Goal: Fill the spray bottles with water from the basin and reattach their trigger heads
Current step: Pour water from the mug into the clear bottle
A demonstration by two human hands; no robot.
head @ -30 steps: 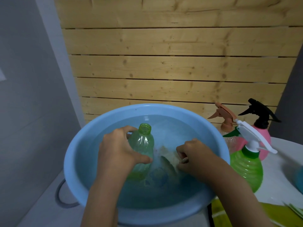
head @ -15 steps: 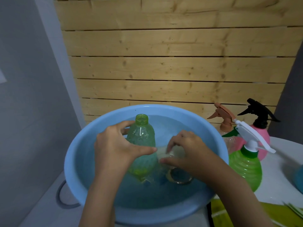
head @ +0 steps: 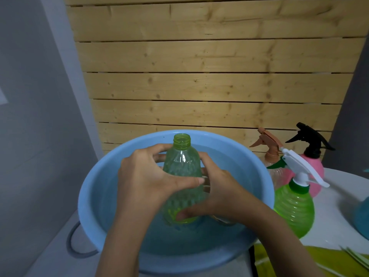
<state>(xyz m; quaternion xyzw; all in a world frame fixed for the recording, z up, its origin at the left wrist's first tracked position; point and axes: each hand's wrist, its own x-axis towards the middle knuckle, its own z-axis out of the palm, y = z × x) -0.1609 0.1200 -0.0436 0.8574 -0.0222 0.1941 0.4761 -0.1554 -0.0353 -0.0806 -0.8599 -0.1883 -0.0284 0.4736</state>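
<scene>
A green ribbed spray bottle [head: 182,166] with no trigger head stands upright above the water of the light blue basin [head: 93,188], its open threaded neck at the top. My left hand [head: 147,176] grips its left side, thumb across the front. My right hand [head: 217,190] holds its right side and lower part, fingers wrapped behind and thumb near the base. Water fills the lower part of the bottle.
To the right of the basin stand a green bottle with a white trigger head [head: 293,206], a clear bottle with a brown head [head: 269,148] and a pink bottle with a black head [head: 311,154]. A blue object [head: 364,218] sits at the right edge. Wooden slats rise behind.
The bottle has risen out of the water and stands higher. My right hand left the submerged object and now holds the bottle's right side. The left hand kept its grip.
</scene>
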